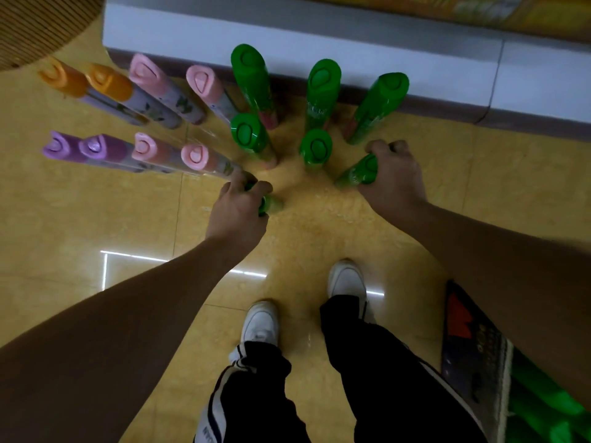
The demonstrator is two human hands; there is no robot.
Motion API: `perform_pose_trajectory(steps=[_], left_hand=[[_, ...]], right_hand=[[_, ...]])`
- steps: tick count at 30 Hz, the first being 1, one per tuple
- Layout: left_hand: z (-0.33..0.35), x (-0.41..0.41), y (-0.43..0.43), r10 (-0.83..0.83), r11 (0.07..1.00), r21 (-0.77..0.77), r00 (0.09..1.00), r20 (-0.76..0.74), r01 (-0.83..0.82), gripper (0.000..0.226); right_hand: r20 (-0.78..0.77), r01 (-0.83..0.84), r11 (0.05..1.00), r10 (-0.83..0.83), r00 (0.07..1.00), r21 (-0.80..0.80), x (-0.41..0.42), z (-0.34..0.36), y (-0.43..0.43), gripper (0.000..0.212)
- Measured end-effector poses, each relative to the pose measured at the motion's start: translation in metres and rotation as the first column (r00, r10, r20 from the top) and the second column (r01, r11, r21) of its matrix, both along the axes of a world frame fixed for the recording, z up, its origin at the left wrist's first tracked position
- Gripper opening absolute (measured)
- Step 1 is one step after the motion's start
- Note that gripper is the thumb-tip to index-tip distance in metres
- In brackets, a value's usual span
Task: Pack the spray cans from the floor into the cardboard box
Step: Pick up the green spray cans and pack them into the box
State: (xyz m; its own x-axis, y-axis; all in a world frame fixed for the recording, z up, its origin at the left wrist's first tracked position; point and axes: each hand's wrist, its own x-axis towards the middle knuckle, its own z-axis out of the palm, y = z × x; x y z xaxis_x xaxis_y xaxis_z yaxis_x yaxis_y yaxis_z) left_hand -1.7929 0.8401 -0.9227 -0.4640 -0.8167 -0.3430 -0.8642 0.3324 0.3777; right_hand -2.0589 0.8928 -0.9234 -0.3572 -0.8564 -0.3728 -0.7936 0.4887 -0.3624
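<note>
Several green spray cans (252, 81) stand upright on the yellow tiled floor near a white ledge. My left hand (238, 207) grips the top of one green can (270, 203), most of which it hides. My right hand (395, 172) grips the cap of another green can (355, 175). Left of them stand several cans with pink (200, 79), orange (108, 81) and purple (59, 147) caps. The cardboard box (476, 350) sits at the lower right, with green cans (543, 407) lying inside it.
A white ledge (319, 43) runs along the back, close behind the cans. A ribbed brown object (38, 24) fills the top left corner. My two feet in white shoes (260, 321) stand on the floor just left of the box.
</note>
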Motion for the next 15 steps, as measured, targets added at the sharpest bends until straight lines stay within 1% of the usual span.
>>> perform_pose_trajectory(steps=[4, 7, 11, 13, 15], left_hand=[[0.043, -0.003, 0.006, -0.037, 0.999, 0.001, 0.999, -0.017, 0.037, 0.053], [0.088, -0.008, 0.009, -0.074, 0.997, -0.021, 0.997, -0.031, 0.073, 0.054], [0.166, -0.021, 0.008, -0.128, 0.992, -0.013, 0.988, -0.089, 0.128, 0.064], [0.218, -0.034, 0.006, -0.188, 0.982, 0.010, 0.975, -0.120, 0.191, 0.067], [0.278, -0.051, 0.003, -0.271, 0.961, 0.023, 0.956, -0.117, 0.275, 0.069]], right_hand=[[0.029, 0.034, 0.999, -0.034, 0.999, 0.008, 0.002, 0.043, 0.015, 0.062], [0.057, 0.092, 0.996, -0.093, 0.994, 0.014, 0.003, 0.091, 0.028, 0.064], [0.077, 0.183, 0.983, -0.184, 0.980, 0.019, -0.007, 0.183, 0.049, 0.071], [0.057, 0.201, 0.979, -0.202, 0.978, 0.023, -0.013, 0.240, 0.057, 0.073], [0.026, 0.191, 0.981, -0.193, 0.981, 0.038, -0.020, 0.301, 0.063, 0.074]])
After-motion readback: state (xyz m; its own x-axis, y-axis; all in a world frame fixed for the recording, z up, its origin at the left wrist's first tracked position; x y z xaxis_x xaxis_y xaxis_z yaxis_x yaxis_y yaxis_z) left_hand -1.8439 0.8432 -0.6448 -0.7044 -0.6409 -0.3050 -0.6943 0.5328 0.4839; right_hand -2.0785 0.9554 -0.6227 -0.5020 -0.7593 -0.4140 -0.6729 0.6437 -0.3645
